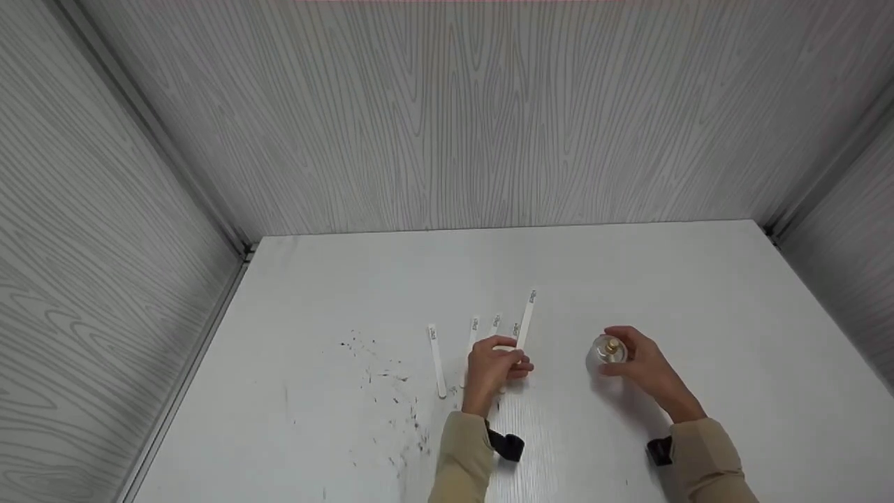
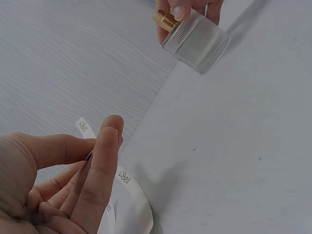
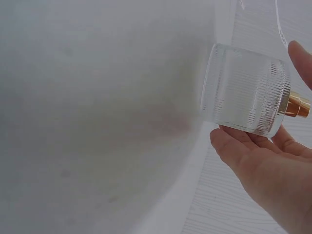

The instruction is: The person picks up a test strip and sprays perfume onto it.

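Note:
My left hand (image 1: 492,367) pinches a white perfume test strip (image 1: 526,314) between thumb and fingers. The strip's printed end (image 2: 84,126) shows above the fingertips in the left wrist view. My right hand (image 1: 646,367) holds a clear ribbed glass perfume bottle (image 3: 246,90) with a gold spray nozzle (image 3: 297,105). The fingers curve along one side of the glass and the thumb is at the other. Whether the bottle's base touches the table cannot be told. More printed strips, such as one strip (image 2: 136,200), lie beside and partly beneath my left hand.
A separate strip (image 1: 437,360) lies left of my left hand on the white table (image 1: 335,279). Dark specks and scuffs (image 1: 401,412) mark the surface at left. Grey wood-grain panels (image 1: 447,126) stand at the back and both sides.

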Available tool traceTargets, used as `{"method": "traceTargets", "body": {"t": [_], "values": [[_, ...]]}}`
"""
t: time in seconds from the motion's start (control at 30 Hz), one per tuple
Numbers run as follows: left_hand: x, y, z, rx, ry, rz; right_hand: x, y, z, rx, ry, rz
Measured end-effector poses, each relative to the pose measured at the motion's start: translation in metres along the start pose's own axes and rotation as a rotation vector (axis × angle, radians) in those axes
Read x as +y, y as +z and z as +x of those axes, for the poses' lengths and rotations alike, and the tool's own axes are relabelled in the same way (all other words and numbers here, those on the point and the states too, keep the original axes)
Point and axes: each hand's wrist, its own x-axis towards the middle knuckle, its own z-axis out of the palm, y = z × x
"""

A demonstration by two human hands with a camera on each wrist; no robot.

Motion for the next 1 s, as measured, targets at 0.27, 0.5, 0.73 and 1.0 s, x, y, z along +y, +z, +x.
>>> {"method": "traceTargets", "body": {"t": [0.27, 0.5, 0.73, 1.0], "values": [[0.0007, 0.0002, 0.0023, 0.006, -0.023, -0.001, 0.0008, 0.0016, 0.0037, 0.003, 0.031, -0.023], [0.0004, 0.0022, 0.0034, 0.002, -0.048, -0.015, -0.0003, 0.0014, 0.0032, 0.006, 0.046, -0.047], [-0.0025, 0.0035, 0.0010, -0.007, -0.045, 0.034, -0.0020, 0.0008, 0.0014, 0.004, 0.042, -0.051], [-0.0040, 0.0049, -0.0011, -0.017, -0.033, -0.002, -0.0039, -0.0027, 0.0020, 0.023, 0.035, -0.057]]}}
